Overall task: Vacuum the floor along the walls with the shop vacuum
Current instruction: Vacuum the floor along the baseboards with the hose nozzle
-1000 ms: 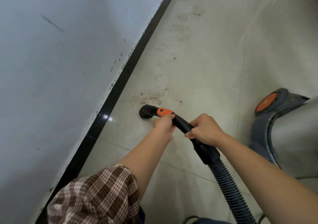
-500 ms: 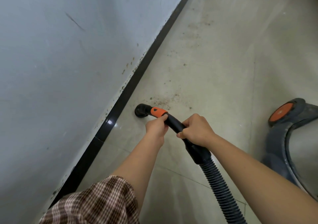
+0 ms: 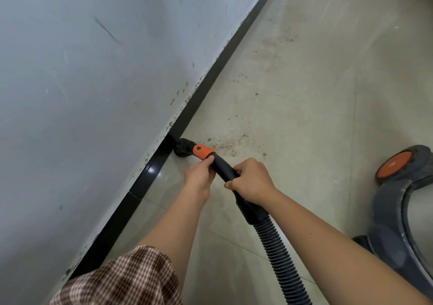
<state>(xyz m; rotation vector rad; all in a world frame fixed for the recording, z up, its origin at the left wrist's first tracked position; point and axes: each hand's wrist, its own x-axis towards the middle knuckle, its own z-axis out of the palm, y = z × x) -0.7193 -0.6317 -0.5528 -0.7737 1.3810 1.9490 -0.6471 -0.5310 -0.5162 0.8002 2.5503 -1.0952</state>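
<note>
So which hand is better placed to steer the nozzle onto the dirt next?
Likely left: left hand grips the wand just behind the orange collar, nearest the nozzle; right hand holds farther back.

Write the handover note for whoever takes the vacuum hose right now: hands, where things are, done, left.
Left hand: grips the black wand just behind its orange collar.
Right hand: grips the wand further back, ahead of the ribbed hose.
Nozzle: on the floor, against the black baseboard.
Shop vacuum: stands on the right, beside the right arm.
Done: the tile nearer the person shows no grit.
Left: the brown grit patch right of the nozzle, and more grit farther along the wall.
</note>
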